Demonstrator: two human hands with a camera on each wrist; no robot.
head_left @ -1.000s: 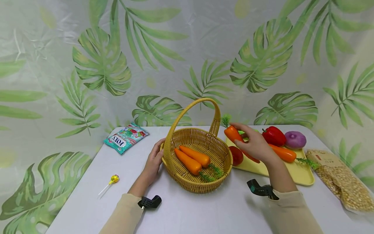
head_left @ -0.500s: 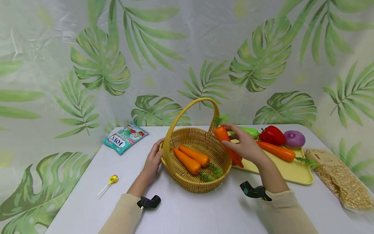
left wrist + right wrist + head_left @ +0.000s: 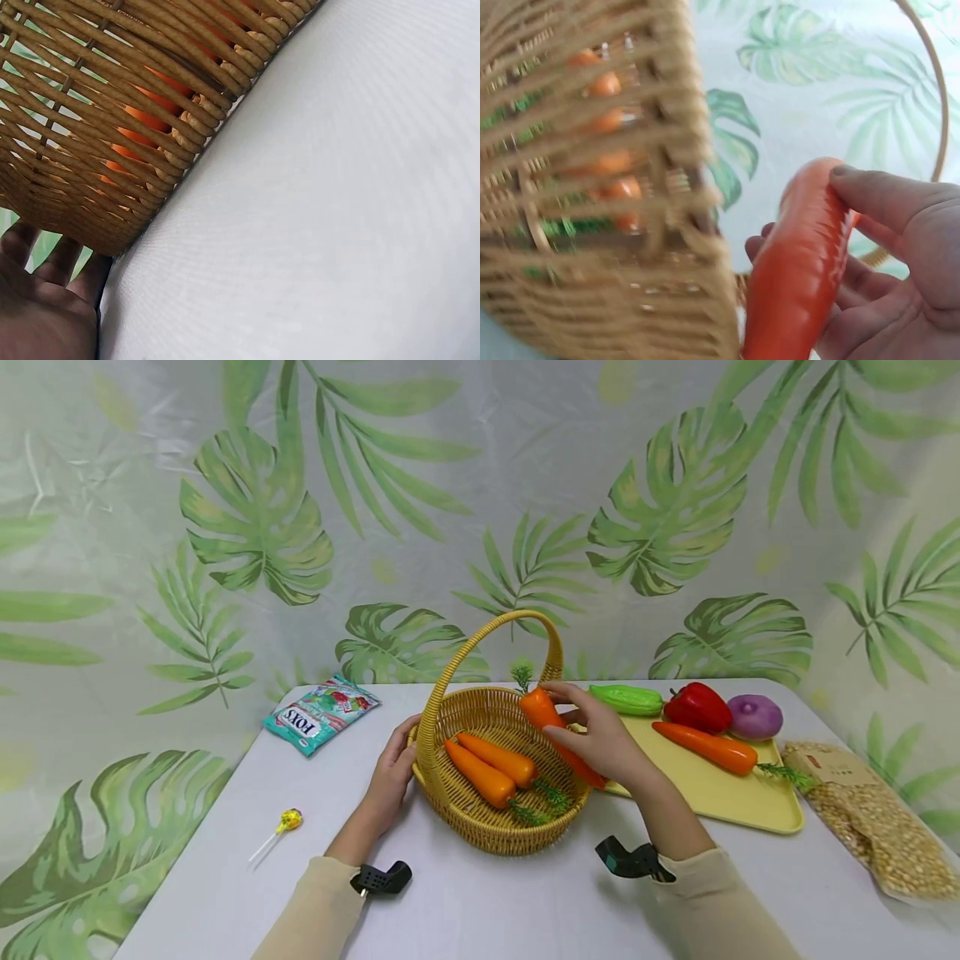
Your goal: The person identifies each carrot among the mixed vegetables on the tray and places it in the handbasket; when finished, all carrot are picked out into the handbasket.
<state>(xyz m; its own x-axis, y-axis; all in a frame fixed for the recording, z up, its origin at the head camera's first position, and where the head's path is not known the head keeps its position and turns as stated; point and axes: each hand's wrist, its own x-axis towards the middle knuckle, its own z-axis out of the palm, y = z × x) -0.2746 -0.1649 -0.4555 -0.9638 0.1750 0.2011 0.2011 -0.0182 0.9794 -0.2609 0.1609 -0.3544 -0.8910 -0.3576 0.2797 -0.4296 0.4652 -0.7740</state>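
Observation:
My left hand point(image 3: 393, 768) rests against the left side of the yellow wicker basket point(image 3: 498, 839), its fingers straight along the outer wall. In the left wrist view those fingers point(image 3: 56, 266) pass behind the woven wall, tips hidden. Two orange carrots point(image 3: 483, 777) lie in the basket, their green tops toward its front right. My right hand point(image 3: 603, 743) pinches a third carrot point(image 3: 542, 710) between thumb and fingers over the basket's right rim. This carrot is tilted, leafy end up and left. In the right wrist view the held carrot point(image 3: 799, 262) is beside the basket wall.
On a yellow tray point(image 3: 750, 810) at right lie another carrot point(image 3: 712, 749) and a green vegetable point(image 3: 626, 697); a red bell pepper point(image 3: 701, 706) and purple onion point(image 3: 754, 717) sit at its back. Farther right is a kernel bag point(image 3: 877, 827). A candy bag point(image 3: 322, 714) and lollipop point(image 3: 290, 820) lie left.
My right hand has carried the third carrot leftward from over the tray to over the basket's right side. A round red item at the tray's left end is now hidden. My left hand stays put.

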